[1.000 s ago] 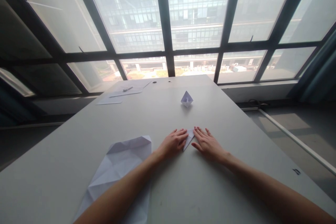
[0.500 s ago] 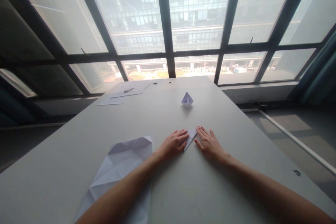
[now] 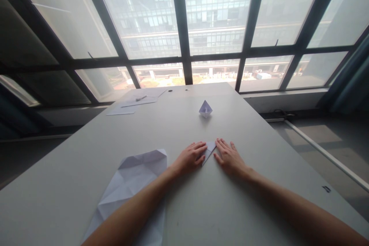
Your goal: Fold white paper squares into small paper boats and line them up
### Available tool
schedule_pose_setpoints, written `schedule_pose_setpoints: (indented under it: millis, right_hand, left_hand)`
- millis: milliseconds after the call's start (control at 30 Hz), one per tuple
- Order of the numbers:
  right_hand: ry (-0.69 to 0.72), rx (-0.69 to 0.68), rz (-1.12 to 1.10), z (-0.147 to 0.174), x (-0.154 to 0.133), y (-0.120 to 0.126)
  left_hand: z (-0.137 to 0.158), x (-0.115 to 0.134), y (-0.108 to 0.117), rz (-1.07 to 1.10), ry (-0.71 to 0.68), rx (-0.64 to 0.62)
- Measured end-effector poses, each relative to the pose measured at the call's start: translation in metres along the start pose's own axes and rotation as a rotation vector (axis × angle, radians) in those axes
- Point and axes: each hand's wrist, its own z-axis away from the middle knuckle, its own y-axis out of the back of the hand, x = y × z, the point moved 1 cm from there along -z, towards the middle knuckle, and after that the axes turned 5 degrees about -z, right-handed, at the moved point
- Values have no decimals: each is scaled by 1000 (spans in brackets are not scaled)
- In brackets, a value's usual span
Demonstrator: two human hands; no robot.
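A small folded white paper (image 3: pixel 210 147) with a triangular outline lies on the table between my hands. My left hand (image 3: pixel 190 157) covers its left part, with curved fingers on top and the thumb at the lower edge, gripping it against the tabletop. On the other side, my right hand (image 3: pixel 229 157) rests with fingers stretched out, the fingertips touching the paper's upper right corner. My left hand hides much of the fold. Beyond both hands stands a folded paper boat (image 3: pixel 205 110) with a pointed peak.
A large creased paper sheet (image 3: pixel 135 177) lies partly under my left forearm. Flat white sheets (image 3: pixel 122 110) and a small white item (image 3: pixel 141 98) lie at the far left of the white table (image 3: pixel 245 215). A dark mark (image 3: pixel 326 189) sits near the right edge; windows (image 3: pixel 216 11) rise behind.
My hands and the folded paper keep nearly the same place. Only a very slight shift of the whole view is visible.
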Motion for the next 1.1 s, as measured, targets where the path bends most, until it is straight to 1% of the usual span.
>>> schedule_pose_setpoints:
  millis: [433,667,733,800,867,933,1000,1100]
  right_hand:
    - [-37,14,21,-1,1,-2]
    - [-27,31,0,1,0,1]
    - [12,36,-10,2,-2,4]
    - [87,17,-20,3,-4,8]
    - [183,-37,-23,4,-7,12]
    - [248,-89,-19,4,-8,15]
    - [269,-112,-14,4,-9,17]
    - [266,-109,-8,4,-9,16]
  left_hand:
    - [0,1,0,-5,10,-8]
    - [0,0,0,-6,5,-1]
    - [0,0,0,-9,3,-2]
    - [0,0,0,-13,2,1]
    - [0,0,0,-14,1,11]
    - [0,1,0,-14,-1,18]
    - [-1,1,0,-17,-1,18]
    - [-1,1,0,-23,-1,13]
